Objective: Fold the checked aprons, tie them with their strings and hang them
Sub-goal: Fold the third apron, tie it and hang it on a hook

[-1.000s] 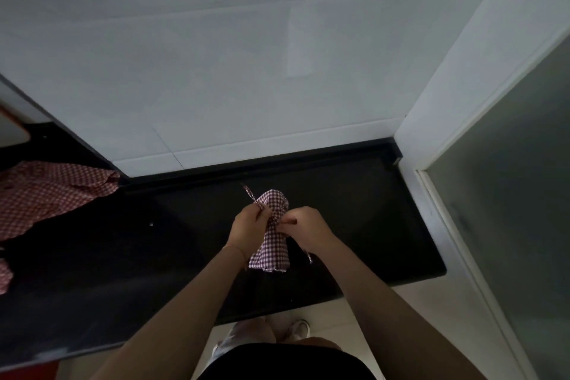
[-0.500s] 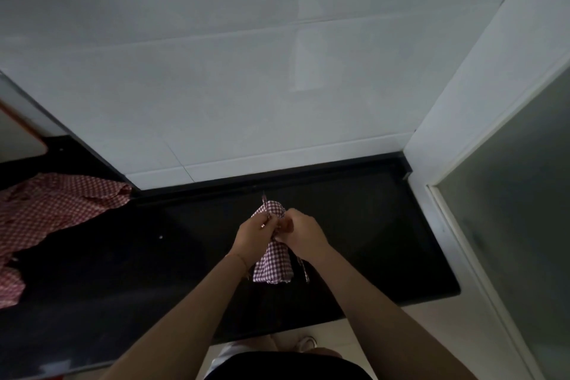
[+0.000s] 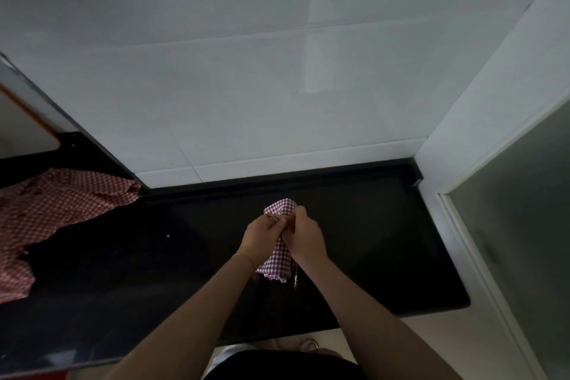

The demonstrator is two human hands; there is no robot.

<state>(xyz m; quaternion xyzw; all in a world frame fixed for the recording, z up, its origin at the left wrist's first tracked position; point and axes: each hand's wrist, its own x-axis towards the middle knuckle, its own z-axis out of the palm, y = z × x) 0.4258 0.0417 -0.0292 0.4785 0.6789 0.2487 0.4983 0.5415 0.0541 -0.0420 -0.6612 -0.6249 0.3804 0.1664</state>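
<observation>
While both forearms reach up from the bottom of the frame and meet just below its centre, the left hand (image 3: 262, 236) and the right hand (image 3: 305, 237) close together on a folded checked apron (image 3: 279, 251). The left hand's fingers curl inward over the bundle's left side, where a thin string (image 3: 273, 218) crosses near the knuckles; whether it is pinched there is too small to tell. The right hand wraps the bundle's right side, its fingertips (image 3: 299, 210) pressed against the cloth near the top. The bundle stands roughly upright between the two palms, its rounded top poking out above the fingers and its loose lower edge hanging below the wrists, over the black counter (image 3: 385, 241). A second string end (image 3: 295, 278) dangles at the lower right of the bundle. A thin bracelet (image 3: 245, 257) circles the left wrist.

At the left edge of the frame, a second checked apron (image 3: 55, 210) lies spread and rumpled on the same counter, well apart from the hands. White wall tiles (image 3: 246, 86) fill the upper frame behind the counter. A frosted glass panel (image 3: 518, 256) in a pale frame runs down the right side. At the bottom centre, dark clothing (image 3: 277, 367) hides the floor beneath.
</observation>
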